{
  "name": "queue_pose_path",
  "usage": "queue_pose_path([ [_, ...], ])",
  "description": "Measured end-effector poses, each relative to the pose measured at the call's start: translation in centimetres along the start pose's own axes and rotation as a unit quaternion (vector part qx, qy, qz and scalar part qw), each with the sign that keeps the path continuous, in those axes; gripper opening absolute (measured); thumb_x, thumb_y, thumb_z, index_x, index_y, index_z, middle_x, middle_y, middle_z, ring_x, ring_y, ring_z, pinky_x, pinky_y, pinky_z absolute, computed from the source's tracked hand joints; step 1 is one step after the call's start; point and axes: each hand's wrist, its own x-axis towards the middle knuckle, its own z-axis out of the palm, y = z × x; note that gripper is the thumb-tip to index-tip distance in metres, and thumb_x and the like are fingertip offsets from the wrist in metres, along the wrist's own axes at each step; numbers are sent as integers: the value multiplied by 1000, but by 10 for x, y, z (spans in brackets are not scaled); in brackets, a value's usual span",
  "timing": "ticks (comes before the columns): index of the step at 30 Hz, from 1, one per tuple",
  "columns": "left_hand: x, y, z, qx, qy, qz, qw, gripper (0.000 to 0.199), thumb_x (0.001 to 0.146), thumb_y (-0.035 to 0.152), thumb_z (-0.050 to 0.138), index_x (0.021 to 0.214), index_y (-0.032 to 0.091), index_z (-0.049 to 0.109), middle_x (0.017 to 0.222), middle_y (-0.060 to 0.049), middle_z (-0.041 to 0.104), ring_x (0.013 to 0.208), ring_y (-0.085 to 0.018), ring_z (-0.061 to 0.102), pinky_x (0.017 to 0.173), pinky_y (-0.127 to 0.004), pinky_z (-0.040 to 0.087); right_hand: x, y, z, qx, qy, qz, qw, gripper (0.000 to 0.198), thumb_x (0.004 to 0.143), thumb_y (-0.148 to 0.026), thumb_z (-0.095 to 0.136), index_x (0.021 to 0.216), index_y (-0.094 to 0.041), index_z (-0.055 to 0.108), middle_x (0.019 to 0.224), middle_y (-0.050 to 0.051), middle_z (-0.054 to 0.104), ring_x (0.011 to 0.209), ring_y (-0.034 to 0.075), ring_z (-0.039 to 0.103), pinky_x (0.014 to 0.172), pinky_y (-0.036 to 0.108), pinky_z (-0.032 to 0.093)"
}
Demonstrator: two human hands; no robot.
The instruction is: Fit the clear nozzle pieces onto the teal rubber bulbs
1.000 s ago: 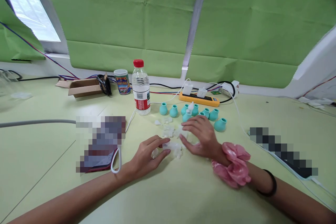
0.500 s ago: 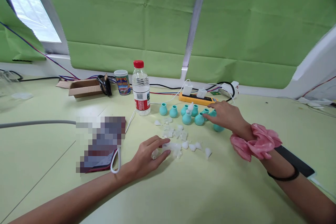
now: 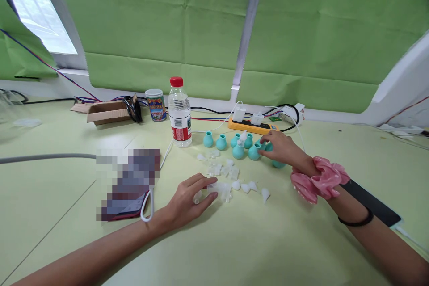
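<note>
My left hand [image 3: 187, 199] rests on the table with its fingers apart, around and beside small clear plastic pieces [image 3: 223, 190]. No firm grip on them shows. My right hand [image 3: 281, 145] reaches over the right end of a group of small teal round pots with narrow necks [image 3: 238, 151]. Its finger and thumb are curved and apart, with a teal pot [image 3: 261, 144] partly showing between them. The thumb tip is close to the front teal pot [image 3: 254, 152]. One pot carries a white pointed tip [image 3: 243, 137]. White cone-shaped pieces [image 3: 246, 187] lie near my left hand.
A water bottle [image 3: 180, 116] with a red cap and a printed can [image 3: 156, 106] stand behind. At the back are a yellow power strip [image 3: 251, 126] and an open cardboard box [image 3: 109, 113]. Phones lie at left [image 3: 134, 183] and right [image 3: 372, 203], with cables about.
My right hand has moved slightly left and its finger and thumb have drawn closer together around the teal pots. My left hand has stayed in place.
</note>
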Motion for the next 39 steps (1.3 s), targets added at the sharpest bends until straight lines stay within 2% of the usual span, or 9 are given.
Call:
queue_pose_path([
  [7,0,0,0,-1,0,-2,1000,27,76,19,53,103,17,52,81,-4,58,70,-11,53,65,-22,44,0,-2,-1,40,-10,-21,999,32,69,-46,49,84,-19,59,85,6,59,80,23,54,61,29,36],
  [12,0,0,0,-2,0,0,1000,26,76,19,53,102,16,52,80,-4,58,70,-11,53,65,-22,43,1,-1,-3,83,-9,-32,996,26,67,-41,53,76,-17,59,79,4,61,74,21,55,61,29,38],
  [19,-1,-2,1,-12,19,9,1000,27,76,17,53,104,16,51,79,-4,57,71,-12,53,65,-23,43,-13,-12,-39,233,-53,-49,970,20,61,-35,60,71,-17,57,80,4,61,78,21,56,69,31,43],
  [21,-1,-1,0,-17,27,13,999,28,76,15,53,105,15,50,80,-5,56,72,-12,52,65,-23,43,-19,-18,-49,319,-92,-74,940,19,62,-33,61,70,-18,54,84,4,60,84,21,56,74,32,43],
  [24,0,-1,-1,-25,39,19,999,30,76,13,53,106,15,49,82,-5,56,74,-12,52,66,-23,43,-26,-31,-56,461,-164,-111,865,21,63,-30,63,70,-18,47,85,4,59,86,20,56,75,33,44],
  [28,1,1,-2,-23,52,16,998,31,77,11,52,108,16,48,85,-5,55,76,-12,52,66,-23,43,-30,-53,-47,605,-225,-158,747,25,65,-29,64,74,-18,43,79,3,58,81,18,57,72,32,45],
  [30,1,2,-3,-19,58,10,998,31,78,11,51,108,16,47,87,-5,54,77,-12,51,67,-23,43,-31,-63,-37,638,-222,-169,718,26,67,-29,63,78,-17,44,75,2,56,76,16,56,70,31,45],
  [32,1,2,-3,-21,60,4,998,31,79,11,49,109,16,45,89,-5,54,77,-12,50,67,-23,42,-32,-73,-27,641,-201,-170,721,26,67,-29,63,81,-17,45,75,1,53,72,14,53,67,28,44],
  [39,3,3,-3,-35,49,-17,998,30,81,13,46,110,18,43,90,-4,52,77,-11,49,68,-23,42,-44,-95,-14,547,-128,-199,803,21,72,-29,58,89,-18,54,86,3,54,79,14,50,72,27,42],
])
